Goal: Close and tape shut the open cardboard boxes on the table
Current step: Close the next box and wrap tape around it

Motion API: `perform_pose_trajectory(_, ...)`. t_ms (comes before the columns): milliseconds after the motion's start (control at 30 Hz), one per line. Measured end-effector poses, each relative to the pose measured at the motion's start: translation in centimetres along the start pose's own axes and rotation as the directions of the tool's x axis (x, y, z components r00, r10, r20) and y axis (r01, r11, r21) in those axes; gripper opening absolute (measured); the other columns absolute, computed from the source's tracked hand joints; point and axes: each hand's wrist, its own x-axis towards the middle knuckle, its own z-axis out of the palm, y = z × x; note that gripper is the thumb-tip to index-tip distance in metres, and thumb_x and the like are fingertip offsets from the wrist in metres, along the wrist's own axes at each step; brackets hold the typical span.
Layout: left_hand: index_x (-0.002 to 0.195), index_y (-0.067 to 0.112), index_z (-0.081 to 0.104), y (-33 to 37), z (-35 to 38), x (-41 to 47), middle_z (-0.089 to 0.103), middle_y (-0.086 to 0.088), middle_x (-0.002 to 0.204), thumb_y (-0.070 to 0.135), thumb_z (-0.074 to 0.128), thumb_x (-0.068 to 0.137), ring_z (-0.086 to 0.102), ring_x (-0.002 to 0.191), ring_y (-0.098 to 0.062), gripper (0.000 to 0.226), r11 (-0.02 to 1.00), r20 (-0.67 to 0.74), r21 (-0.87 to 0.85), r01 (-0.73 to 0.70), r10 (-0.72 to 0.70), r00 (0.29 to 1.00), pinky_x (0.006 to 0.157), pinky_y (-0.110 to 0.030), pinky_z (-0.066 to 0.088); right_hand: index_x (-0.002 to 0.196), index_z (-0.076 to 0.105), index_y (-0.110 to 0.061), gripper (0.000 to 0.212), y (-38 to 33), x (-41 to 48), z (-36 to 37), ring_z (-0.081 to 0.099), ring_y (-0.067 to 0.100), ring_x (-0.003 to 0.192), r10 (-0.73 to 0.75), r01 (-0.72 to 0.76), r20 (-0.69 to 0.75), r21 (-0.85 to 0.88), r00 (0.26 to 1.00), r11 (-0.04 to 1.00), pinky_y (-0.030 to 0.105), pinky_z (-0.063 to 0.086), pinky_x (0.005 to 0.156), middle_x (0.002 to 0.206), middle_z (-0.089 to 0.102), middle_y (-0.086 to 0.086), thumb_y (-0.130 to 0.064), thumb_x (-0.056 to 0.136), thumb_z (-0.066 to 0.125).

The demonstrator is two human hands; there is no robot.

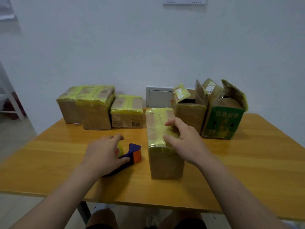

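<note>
Centrally, near side of wooden table [247, 162]: tall brown box [165, 156] upright, top flaps shut and striped with yellow tape [158, 124]. Right hand [186, 142] resting on its near right top edge, fingers spread apart, fingertips touching the taped top, not clamped on anything.

Left of that box, with a narrow strip of bare wood between: blue and orange tape dispenser [130, 156] lying on the tabletop, yellow roll partly hidden. Left hand [104, 154] draped over dispenser, fingers curled loosely down on it; whether gripping or only resting, cannot tell.

Far edge, left: two taped brown boxes pressed together [87, 106], then a smaller taped box [127, 113] just beside them.

Far edge, right: brown box with flaps standing open [189, 111], touching a green printed box [222, 123], also with flaps up. Green box close to the far right corner.

Open room: wide bare wood at near left, and at near right between the tall box and the table's right edge. Near edge of table clear of objects, forearms crossing it. Gap at far middle between the smaller taped box and the open brown box, with a wall panel [158, 98] behind.
</note>
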Motion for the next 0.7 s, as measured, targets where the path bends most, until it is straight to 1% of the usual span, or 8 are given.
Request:
perform_pose_trajectory(67, 0.126, 0.034, 0.064, 0.8, -1.0, -0.1, 0.067, 0.014, 0.121, 0.068, 0.061, 0.090, 0.063, 0.113, -0.011, 0.049, 0.957, -0.288, -0.255, -0.140, 0.063, 0.956, 0.081, -0.031, 0.056, 0.118, 0.068, -0.033, 0.020, 1.6, 0.0, 0.1, 0.048, 0.011, 0.139, -0.039, 0.049, -0.056, 0.188, 0.998, 0.981, 0.036, 0.045, 0.108, 0.143, 0.058, -0.014, -0.033, 0.098, 0.064)
perform_pose_trajectory(133, 0.122, 0.032, 0.072, 2.6, -2.0, -0.3, 0.067, 0.018, 0.127, 0.052, 0.057, 0.099, 0.059, 0.123, -0.003, 0.034, 0.800, -0.430, -0.502, -0.329, 0.100, 0.897, 0.095, -0.033, 0.053, 0.114, 0.074, -0.030, 0.022, 3.0, -0.4, 0.7, 0.038, 0.006, 0.147, -0.120, 0.141, -0.081, 0.364, 0.989, 0.921, 0.046, 0.034, 0.121, 0.146, 0.058, -0.015, -0.028, 0.097, 0.060)
perform_pose_trajectory(233, 0.128, 0.030, 0.073, 5.9, -1.8, -0.1, 0.064, 0.017, 0.139, 0.035, 0.054, 0.105, 0.047, 0.141, -0.003, 0.030, 0.598, -0.450, -0.638, -0.486, 0.223, 0.865, 0.115, -0.031, 0.037, 0.115, 0.075, -0.014, 0.028, 4.7, -1.3, 2.3, 0.042, 0.015, 0.147, -0.261, 0.326, -0.197, 0.492, 0.945, 0.807, 0.052, 0.032, 0.121, 0.140, 0.065, -0.005, -0.022, 0.098, 0.054)
perform_pose_trajectory(300, 0.127, 0.029, 0.072, 7.3, -0.6, 0.5, 0.065, 0.018, 0.138, 0.038, 0.048, 0.107, 0.044, 0.144, -0.005, 0.033, 0.479, -0.401, -0.742, -0.468, 0.242, 0.883, 0.120, -0.036, 0.033, 0.113, 0.075, -0.006, 0.033, 5.5, -1.6, 3.4, 0.043, 0.022, 0.147, -0.274, 0.387, -0.285, 0.506, 0.919, 0.771, 0.055, 0.033, 0.120, 0.138, 0.067, 0.003, -0.024, 0.099, 0.051)
perform_pose_trajectory(433, 0.121, 0.029, 0.073, 8.5, 2.0, 1.0, 0.070, 0.017, 0.130, 0.053, 0.029, 0.108, 0.049, 0.141, -0.009, 0.052, 0.325, -0.351, -0.869, -0.372, 0.124, 0.928, 0.120, -0.057, 0.029, 0.111, 0.075, -0.006, 0.035, 6.6, -1.8, 4.4, 0.041, 0.025, 0.148, -0.256, 0.406, -0.336, 0.528, 0.907, 0.746, 0.051, 0.032, 0.121, 0.136, 0.067, 0.006, -0.024, 0.100, 0.048)
perform_pose_trajectory(567, 0.120, 0.020, 0.075, 8.8, 3.0, 1.0, 0.070, 0.010, 0.132, 0.049, 0.034, 0.108, 0.050, 0.142, -0.017, 0.052, 0.292, -0.391, -0.867, -0.403, 0.101, 0.915, 0.119, -0.057, 0.031, 0.113, 0.074, -0.006, 0.031, 7.2, -1.8, 4.2, 0.040, 0.027, 0.148, -0.274, 0.413, -0.321, 0.543, 0.907, 0.731, 0.047, 0.032, 0.121, 0.135, 0.068, 0.008, -0.023, 0.097, 0.053)
perform_pose_trajectory(633, 0.123, 0.018, 0.072, 8.6, 3.7, 1.2, 0.068, 0.005, 0.136, 0.044, 0.038, 0.109, 0.050, 0.142, -0.019, 0.045, 0.360, -0.479, -0.792, -0.493, 0.132, 0.868, 0.117, -0.057, 0.034, 0.115, 0.073, -0.008, 0.028, 7.4, -1.7, 4.4, 0.041, 0.028, 0.148, -0.289, 0.426, -0.325, 0.524, 0.900, 0.737, 0.049, 0.032, 0.121, 0.135, 0.067, 0.008, -0.024, 0.097, 0.059)
perform_pose_trajectory(700, 0.127, 0.014, 0.069, 8.3, 4.5, 1.4, 0.065, -0.004, 0.139, 0.039, 0.039, 0.110, 0.052, 0.140, -0.025, 0.043, 0.453, -0.591, -0.662, -0.598, 0.175, 0.787, 0.112, -0.058, 0.039, 0.118, 0.071, -0.009, 0.030, 7.4, -1.8, 4.8, 0.040, 0.030, 0.148, -0.307, 0.448, -0.343, 0.492, 0.888, 0.747, 0.050, 0.032, 0.121, 0.137, 0.065, 0.008, -0.031, 0.102, 0.058)
